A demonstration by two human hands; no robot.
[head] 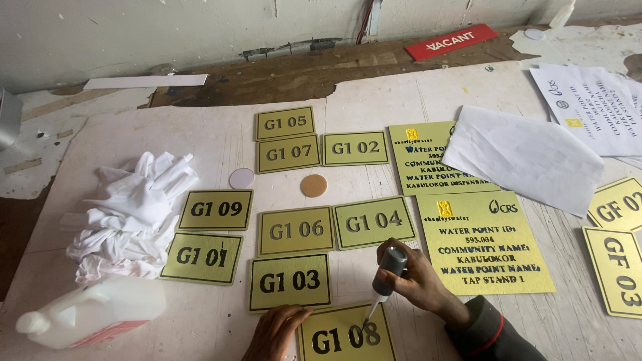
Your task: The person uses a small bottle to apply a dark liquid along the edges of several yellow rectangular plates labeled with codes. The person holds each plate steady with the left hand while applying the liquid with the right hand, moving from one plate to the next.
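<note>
The gold plate (pixel 344 337) lies at the near edge of the table (pixel 200 134), just below the other gold plates (pixel 291 281). The right hand (pixel 418 281) is closed around a small grey bottle (pixel 389 271), its nozzle tip touching an engraved digit. The left hand (pixel 277 331) rests flat, fingers on the plate's left edge. Judging by this, keeping the tip inside the groove and the plate pinned matters most. The plate's lower part and both wrists are cut off.

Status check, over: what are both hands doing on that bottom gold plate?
Right hand grips a small applicator bottle, tip on the gold plate. Left hand steadies the plate's left edge. Nothing on top of it.
</note>
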